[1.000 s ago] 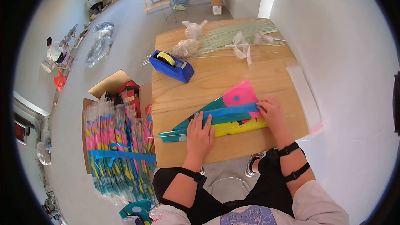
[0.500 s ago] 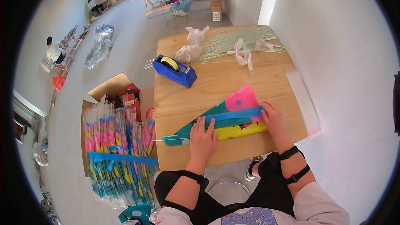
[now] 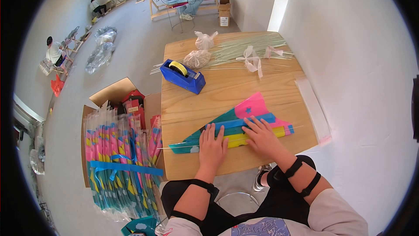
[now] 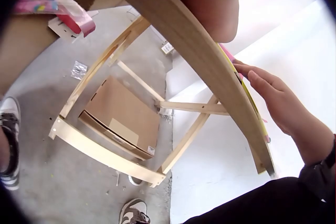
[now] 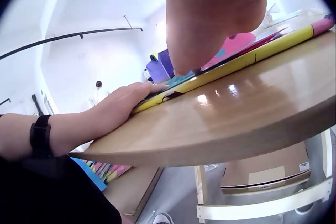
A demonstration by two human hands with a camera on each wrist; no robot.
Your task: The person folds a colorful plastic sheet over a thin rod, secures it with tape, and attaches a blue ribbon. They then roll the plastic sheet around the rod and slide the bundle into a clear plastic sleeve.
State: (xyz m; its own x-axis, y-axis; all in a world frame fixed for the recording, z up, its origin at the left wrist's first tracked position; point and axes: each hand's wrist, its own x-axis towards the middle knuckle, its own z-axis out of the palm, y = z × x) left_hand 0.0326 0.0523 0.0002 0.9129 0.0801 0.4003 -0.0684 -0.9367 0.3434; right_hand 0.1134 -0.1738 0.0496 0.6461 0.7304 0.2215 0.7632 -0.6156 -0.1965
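Note:
On the wooden table (image 3: 218,100) lies a folded kite (image 3: 254,104), a narrow wedge of pink, teal and yellow printed film. A blue strip (image 3: 233,124) runs along it, and a thin rod (image 3: 165,148) pokes out past its pointed left end. My left hand (image 3: 212,148) lies flat near that left part, fingertips on the strip. Further right, my right hand (image 3: 265,139) rests across the kite with straight fingers, its fingertips at the strip too. In the right wrist view the kite's yellow edge (image 5: 231,66) lies along the tabletop, with the left hand (image 5: 118,106) on it.
A blue tape dispenser (image 3: 185,78), knotted plastic bags (image 3: 197,59) and a spread of thin pale rods (image 3: 248,44) occupy the table's far part. Left of the table stands a carton of packed kites (image 3: 118,157). A white wall borders the right side. Another person sits beyond.
My right hand has slid left from the strip's right end to the kite's middle, uncovering its right end. The left hand stays in place on the kite.

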